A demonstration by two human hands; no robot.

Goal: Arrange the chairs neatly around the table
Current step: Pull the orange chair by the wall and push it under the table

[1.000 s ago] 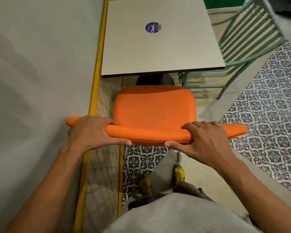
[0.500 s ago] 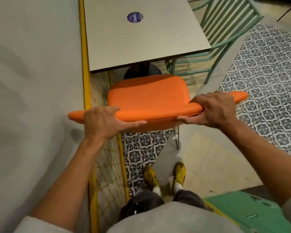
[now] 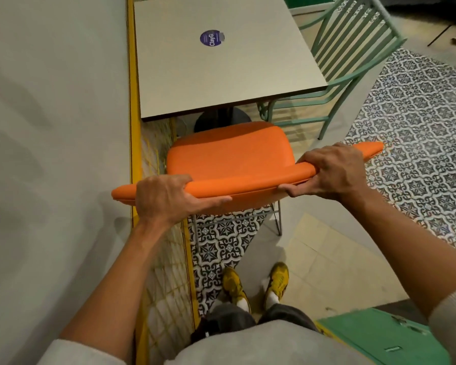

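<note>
An orange padded chair point(image 3: 229, 156) stands in front of me, its seat facing the near edge of a square beige table point(image 3: 221, 72). The front of the seat reaches just under that edge. My left hand point(image 3: 166, 198) grips the left part of the chair's backrest top. My right hand point(image 3: 332, 172) grips the right part of the same backrest. A green slatted metal chair point(image 3: 353, 48) stands at the table's right side, angled against its corner.
A grey wall point(image 3: 53, 154) with a yellow strip point(image 3: 133, 143) runs along the left, right beside the table and chair. Patterned tiles point(image 3: 419, 143) cover the floor to the right. A green surface point(image 3: 385, 335) is at lower right. My yellow shoes point(image 3: 256, 283) stand behind the chair.
The orange chair has been slid a little and turned, with its right backrest end now farther forward than the left. Both hands keep their hold, the right one shifted outward along the backrest.
</note>
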